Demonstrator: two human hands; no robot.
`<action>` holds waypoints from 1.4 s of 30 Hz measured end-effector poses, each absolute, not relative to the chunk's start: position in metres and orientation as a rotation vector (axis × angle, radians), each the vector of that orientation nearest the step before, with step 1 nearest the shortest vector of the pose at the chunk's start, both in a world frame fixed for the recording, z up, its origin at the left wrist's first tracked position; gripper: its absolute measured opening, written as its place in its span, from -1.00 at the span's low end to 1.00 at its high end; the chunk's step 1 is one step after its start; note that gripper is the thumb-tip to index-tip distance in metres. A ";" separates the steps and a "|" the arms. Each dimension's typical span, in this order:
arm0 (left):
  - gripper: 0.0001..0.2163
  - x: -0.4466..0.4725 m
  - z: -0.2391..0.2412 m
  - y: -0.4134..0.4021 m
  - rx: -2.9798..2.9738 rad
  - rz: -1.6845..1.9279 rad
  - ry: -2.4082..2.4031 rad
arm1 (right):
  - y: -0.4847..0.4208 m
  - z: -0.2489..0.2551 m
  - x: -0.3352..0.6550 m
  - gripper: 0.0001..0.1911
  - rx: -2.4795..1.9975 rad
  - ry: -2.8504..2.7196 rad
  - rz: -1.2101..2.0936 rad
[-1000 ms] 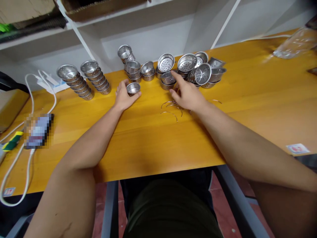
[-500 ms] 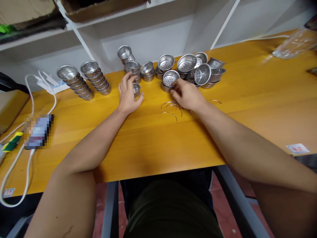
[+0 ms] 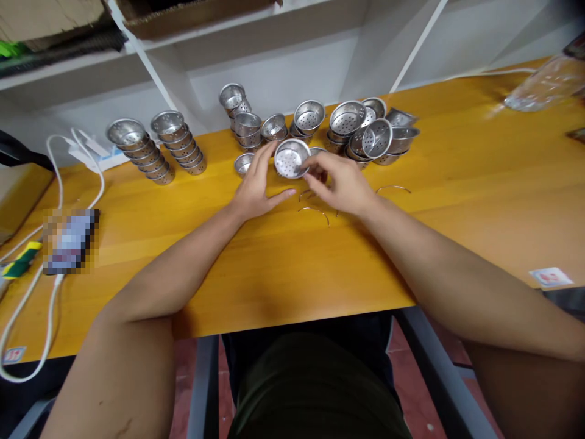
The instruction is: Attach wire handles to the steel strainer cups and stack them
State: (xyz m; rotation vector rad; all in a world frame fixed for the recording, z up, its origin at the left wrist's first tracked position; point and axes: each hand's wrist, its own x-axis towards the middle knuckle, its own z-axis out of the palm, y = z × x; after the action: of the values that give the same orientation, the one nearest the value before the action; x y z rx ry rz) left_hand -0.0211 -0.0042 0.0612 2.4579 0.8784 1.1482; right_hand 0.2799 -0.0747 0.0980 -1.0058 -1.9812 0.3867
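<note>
Both my hands hold one small perforated steel strainer cup just above the yellow table. My left hand grips its left rim with thumb and fingers. My right hand pinches its right rim. A single strainer cup stands on the table just left of my left hand. Thin wire handle loops lie under and near my right hand, one more wire loop to the right. A loose heap of strainer cups sits behind my hands.
Two leaning stacks of strainer cups stand at the back left. White cables and a blurred flat device lie at the left. A clear plastic bottle lies at the far right, a small card at the table's near right edge.
My right hand lifted a strainer cup out of the heap and brought it toward me. My left hand left the single cup on the table and moved right to grip the lifted cup.
</note>
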 end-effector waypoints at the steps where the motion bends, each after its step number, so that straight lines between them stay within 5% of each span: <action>1: 0.13 -0.020 0.061 -0.006 2.456 1.131 0.865 | -0.078 0.098 0.276 -0.64 -0.977 -2.013 0.403; 10: -0.08 -0.012 0.072 -0.021 2.493 1.060 0.747 | -0.083 0.089 0.263 -0.61 -1.010 -1.930 0.401; 17: -0.13 -0.004 0.078 -0.036 2.538 0.982 0.699 | -0.088 0.092 0.263 -0.89 -1.124 -2.009 0.169; 21: -0.09 -0.005 0.078 -0.036 2.532 0.990 0.749 | -0.090 0.097 0.264 -0.77 -1.175 -1.972 0.135; 27: -0.06 -0.009 0.073 -0.032 2.578 0.958 0.796 | -0.087 0.094 0.265 -0.52 -1.168 -1.921 0.310; 42: 0.03 -0.006 0.067 -0.043 2.715 0.832 0.934 | -0.072 0.078 0.256 -0.63 -0.879 -1.681 0.920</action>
State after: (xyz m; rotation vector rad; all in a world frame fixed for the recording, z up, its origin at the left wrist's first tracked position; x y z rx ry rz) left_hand -0.0058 -0.0435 0.0672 2.7150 0.9337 0.8325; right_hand 0.2558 -0.0725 0.0783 -0.8794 -1.6807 0.9201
